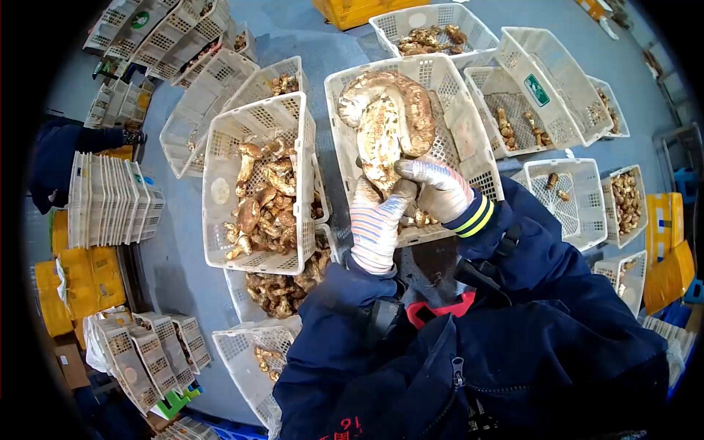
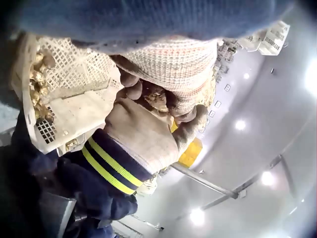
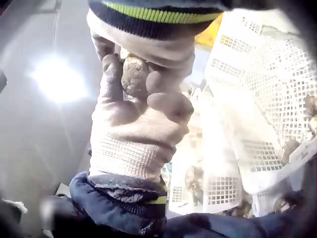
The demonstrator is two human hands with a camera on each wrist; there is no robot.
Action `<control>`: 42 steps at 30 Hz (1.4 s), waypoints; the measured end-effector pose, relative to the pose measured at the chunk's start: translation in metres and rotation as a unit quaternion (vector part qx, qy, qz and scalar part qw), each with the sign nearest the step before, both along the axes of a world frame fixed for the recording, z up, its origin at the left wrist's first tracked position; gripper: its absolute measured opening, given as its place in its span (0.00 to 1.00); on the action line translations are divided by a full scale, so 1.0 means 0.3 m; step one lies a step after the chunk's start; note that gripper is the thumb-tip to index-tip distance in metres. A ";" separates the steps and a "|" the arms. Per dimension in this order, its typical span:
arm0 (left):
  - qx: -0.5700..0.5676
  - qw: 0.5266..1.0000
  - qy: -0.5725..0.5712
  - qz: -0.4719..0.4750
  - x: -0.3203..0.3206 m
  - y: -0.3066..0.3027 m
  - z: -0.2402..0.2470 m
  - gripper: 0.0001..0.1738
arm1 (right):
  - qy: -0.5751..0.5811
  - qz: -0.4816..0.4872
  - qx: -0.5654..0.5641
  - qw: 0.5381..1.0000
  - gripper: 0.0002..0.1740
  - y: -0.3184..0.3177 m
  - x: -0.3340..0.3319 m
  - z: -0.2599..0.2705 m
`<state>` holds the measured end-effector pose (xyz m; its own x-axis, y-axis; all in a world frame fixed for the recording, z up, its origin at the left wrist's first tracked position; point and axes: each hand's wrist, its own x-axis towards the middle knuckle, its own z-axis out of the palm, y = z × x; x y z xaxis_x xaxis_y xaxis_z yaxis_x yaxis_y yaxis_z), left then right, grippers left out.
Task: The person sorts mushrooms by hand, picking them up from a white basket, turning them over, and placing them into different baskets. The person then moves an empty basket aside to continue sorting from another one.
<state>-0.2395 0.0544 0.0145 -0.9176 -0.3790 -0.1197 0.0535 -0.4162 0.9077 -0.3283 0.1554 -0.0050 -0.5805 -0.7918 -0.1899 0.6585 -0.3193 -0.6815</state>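
A single large mushroom (image 1: 381, 139) is held by both gloved hands, raised above a white perforated crate (image 1: 469, 132). Its lower stem end is pinched by the left-hand grip (image 1: 375, 224) and by the right-hand grip (image 1: 438, 185); both are closed narrowly about it, close beside each other. The curved cap is directed away from the wearer. Smaller mushrooms (image 1: 418, 218) are noted in the same crate, partly hidden by the hands. To the left, a second crate (image 1: 220, 169) is found loaded with loose mushrooms (image 1: 268, 213). Further crates are distributed across the blue-grey floor (image 1: 169, 271).
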 end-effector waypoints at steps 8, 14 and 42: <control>-0.002 1.000 0.020 -0.013 -0.021 0.023 0.012 0.26 | -0.121 -0.033 -0.037 0.991 0.20 0.002 -0.010 0.024; 0.021 0.993 -0.060 -0.102 -0.003 -0.004 0.006 0.25 | -0.141 0.017 -0.025 0.990 0.22 0.032 -0.026 0.023; -0.598 0.790 -0.047 0.129 0.001 -0.055 -0.069 0.28 | 0.197 -0.082 0.159 0.964 0.35 0.026 0.020 0.121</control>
<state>-0.2393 0.0379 -0.0061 -0.8002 -0.4457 0.4013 -0.0950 0.7549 0.6490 -0.3223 0.1634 0.0313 -0.7700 -0.6211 -0.1462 0.2859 -0.1311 -0.9493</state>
